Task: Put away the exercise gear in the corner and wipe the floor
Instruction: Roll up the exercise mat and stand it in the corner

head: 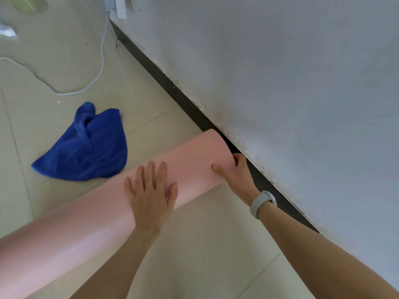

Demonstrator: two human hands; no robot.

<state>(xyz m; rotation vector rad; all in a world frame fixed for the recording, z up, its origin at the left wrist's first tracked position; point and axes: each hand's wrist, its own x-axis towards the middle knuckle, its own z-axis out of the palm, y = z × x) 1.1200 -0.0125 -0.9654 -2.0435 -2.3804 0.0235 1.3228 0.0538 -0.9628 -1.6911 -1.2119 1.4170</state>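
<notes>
- Flat on the floor (205, 244), the rolled pink mat (90, 229) ends at the wall (302, 83).
- Left hand (151, 197) rests on it, fingers spread.
- Right hand (237, 175) grips its end.
- Blue cloth (86, 147) lies beside.

The light is soft and even, like daylight, but I cannot tell where it comes from. The white wall (291, 72) looks bluish-grey and gets darker to the right. A pale shine runs along the pink mat (86, 229) left of the wall. Below the wall the floor (205, 244) is shaded. Far up by the wall's top left end, things look blurry and bent.
</notes>
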